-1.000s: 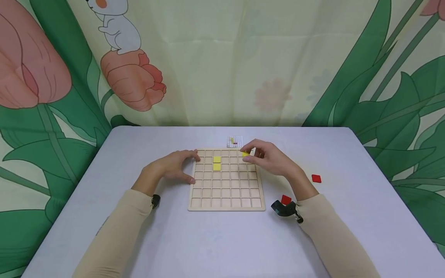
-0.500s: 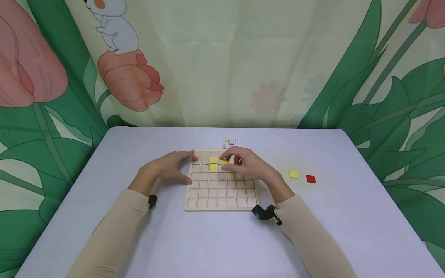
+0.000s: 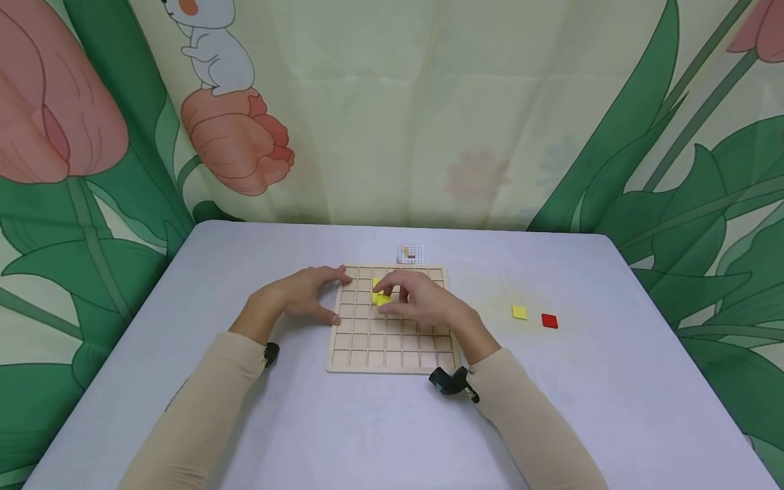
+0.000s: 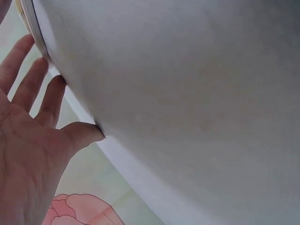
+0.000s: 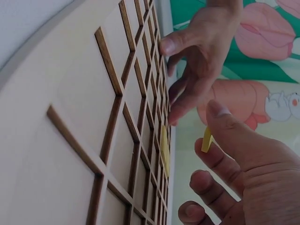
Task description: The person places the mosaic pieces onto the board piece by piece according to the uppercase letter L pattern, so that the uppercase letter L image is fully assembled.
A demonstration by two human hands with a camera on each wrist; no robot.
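A wooden grid board (image 3: 392,342) lies on the table, divided into square cells by raised strips. My left hand (image 3: 301,292) touches its left edge with the fingers spread and the thumb apart; the left wrist view shows the same spread fingers (image 4: 29,84). Over the upper left cells, my right hand (image 3: 422,298) pinches a yellow square tile (image 3: 384,299) between thumb and fingertips. In the right wrist view that tile (image 5: 206,141) is edge-on and clear of the board. Yellow tiles (image 3: 376,286) sit in the board just beyond, partly covered by the right fingers.
To the right of the board lie a loose yellow tile (image 3: 519,312) and a red tile (image 3: 549,321). Behind the board's far edge is a small card (image 3: 410,254) printed with a coloured grid. A patterned curtain (image 3: 367,122) hangs beyond the white table (image 3: 294,422).
My right hand has carried the yellow tile leftward from the board's upper right and a little nearer me, beside the seated yellow tiles. The left hand stays at the edge.
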